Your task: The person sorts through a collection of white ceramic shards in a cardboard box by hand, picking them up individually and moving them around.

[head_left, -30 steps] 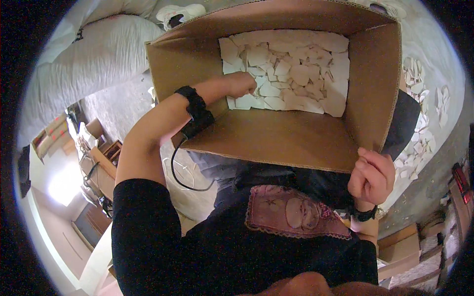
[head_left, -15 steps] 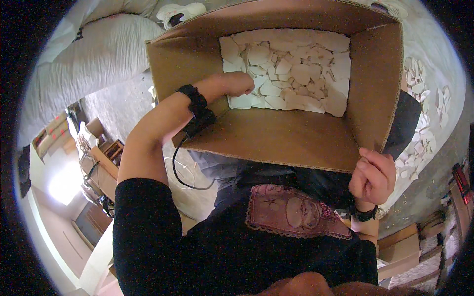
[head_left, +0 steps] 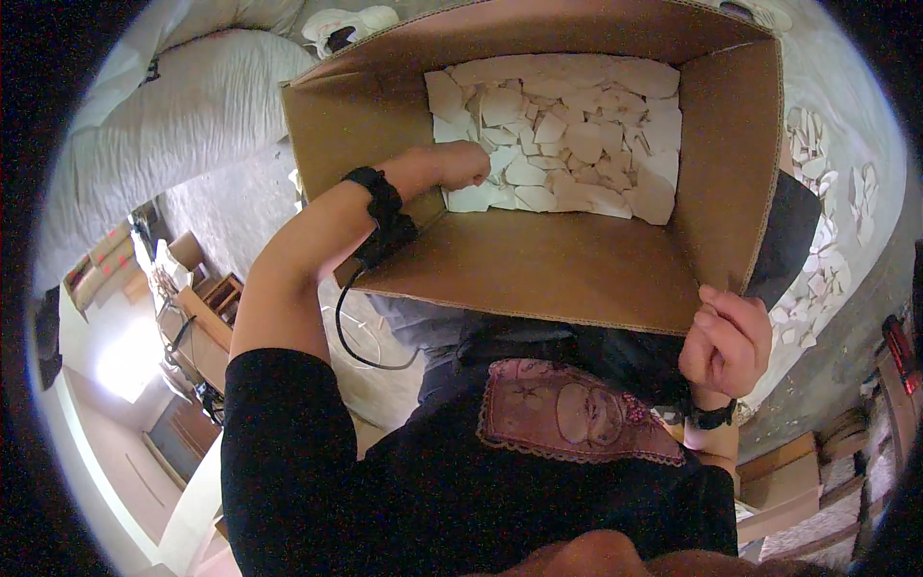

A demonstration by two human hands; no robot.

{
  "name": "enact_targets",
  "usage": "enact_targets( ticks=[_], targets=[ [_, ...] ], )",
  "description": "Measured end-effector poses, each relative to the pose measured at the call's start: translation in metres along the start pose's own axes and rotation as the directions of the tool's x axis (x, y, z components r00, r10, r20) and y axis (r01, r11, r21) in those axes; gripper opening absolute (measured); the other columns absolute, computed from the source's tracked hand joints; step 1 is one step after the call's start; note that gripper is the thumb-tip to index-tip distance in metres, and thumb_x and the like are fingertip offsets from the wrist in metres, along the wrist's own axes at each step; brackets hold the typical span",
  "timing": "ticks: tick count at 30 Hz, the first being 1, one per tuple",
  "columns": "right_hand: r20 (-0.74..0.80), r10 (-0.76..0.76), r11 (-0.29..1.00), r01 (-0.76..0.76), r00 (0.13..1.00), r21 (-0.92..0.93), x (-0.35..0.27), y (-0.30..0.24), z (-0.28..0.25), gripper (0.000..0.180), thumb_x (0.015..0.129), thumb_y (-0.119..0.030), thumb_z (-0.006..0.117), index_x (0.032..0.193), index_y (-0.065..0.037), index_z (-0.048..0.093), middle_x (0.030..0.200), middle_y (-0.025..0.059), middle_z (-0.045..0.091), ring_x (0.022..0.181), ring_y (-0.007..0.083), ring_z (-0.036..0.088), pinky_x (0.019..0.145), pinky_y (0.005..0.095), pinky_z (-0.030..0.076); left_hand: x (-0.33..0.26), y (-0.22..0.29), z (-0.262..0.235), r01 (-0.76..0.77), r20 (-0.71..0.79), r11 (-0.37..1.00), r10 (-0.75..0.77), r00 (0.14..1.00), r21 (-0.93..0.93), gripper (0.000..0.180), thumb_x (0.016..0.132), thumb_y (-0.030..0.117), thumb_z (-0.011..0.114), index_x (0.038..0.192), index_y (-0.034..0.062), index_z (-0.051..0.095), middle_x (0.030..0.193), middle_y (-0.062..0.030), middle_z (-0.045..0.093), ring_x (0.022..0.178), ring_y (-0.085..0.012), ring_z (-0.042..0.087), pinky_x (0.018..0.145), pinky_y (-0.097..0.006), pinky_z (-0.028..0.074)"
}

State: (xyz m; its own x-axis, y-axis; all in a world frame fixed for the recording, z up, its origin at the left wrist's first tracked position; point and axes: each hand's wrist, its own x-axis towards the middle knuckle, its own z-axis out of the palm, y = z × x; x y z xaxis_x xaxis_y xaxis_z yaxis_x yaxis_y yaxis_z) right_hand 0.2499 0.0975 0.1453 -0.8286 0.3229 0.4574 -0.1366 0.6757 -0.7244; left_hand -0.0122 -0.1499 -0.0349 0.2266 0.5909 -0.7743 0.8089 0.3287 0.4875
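A large open cardboard box (head_left: 567,264) stands in front of me, its bottom covered by broken flat white pieces (head_left: 586,139) of uneven shape. My left hand (head_left: 464,165) reaches over the box's left side, low down by the pieces. Its fingers are curled closed, and whatever they may hold is hidden beneath the hand. At the near right corner, my right hand (head_left: 728,338) pinches the box's edge between thumb and fingers. Both wrists carry black bands.
More broken white pieces (head_left: 817,274) lie on pale sheeting to the right of the box. White sacks (head_left: 192,101) fill the far left. A white shoe (head_left: 346,29) is behind the box. Flattened cardboard (head_left: 784,481) lies at the lower right, beside a red tool (head_left: 901,356).
The box has shifted very slightly to the left in view. My left hand has edged left with it; both hands keep the same shape.
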Motion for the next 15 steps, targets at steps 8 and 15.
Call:
enact_targets(
  ticks=[8,15],
  targets=[
    [0.009,-0.002,1.0,0.002,1.0,-0.007,0.0,-0.001,-0.002,0.027,0.056,0.001,0.064,0.079,-0.012,0.058,0.081,0.0101,0.061,0.052,0.0181,0.056,0.042,0.0258,0.039,-0.002,-0.002,0.001,-0.018,-0.125,1.0,0.02,0.992,0.011,0.01,0.058,0.007,0.056,0.066,0.0037,0.059,0.067,-0.0155,0.057,0.064,-0.032,0.055,0.056,-0.04,0.042],
    [0.031,0.022,0.999,-0.021,0.999,-0.025,-0.002,-0.001,-0.003,0.027,0.056,-0.001,0.065,0.079,-0.013,0.058,0.08,0.0089,0.061,0.052,0.0175,0.056,0.043,0.0251,0.04,-0.007,0.02,-0.031,0.093,-0.15,0.996,-0.091,0.985,0.009,0.018,0.062,0.018,0.062,0.076,0.0072,0.059,0.073,-0.0117,0.057,0.072,-0.0307,0.056,0.06,-0.04,0.043]
  ],
)
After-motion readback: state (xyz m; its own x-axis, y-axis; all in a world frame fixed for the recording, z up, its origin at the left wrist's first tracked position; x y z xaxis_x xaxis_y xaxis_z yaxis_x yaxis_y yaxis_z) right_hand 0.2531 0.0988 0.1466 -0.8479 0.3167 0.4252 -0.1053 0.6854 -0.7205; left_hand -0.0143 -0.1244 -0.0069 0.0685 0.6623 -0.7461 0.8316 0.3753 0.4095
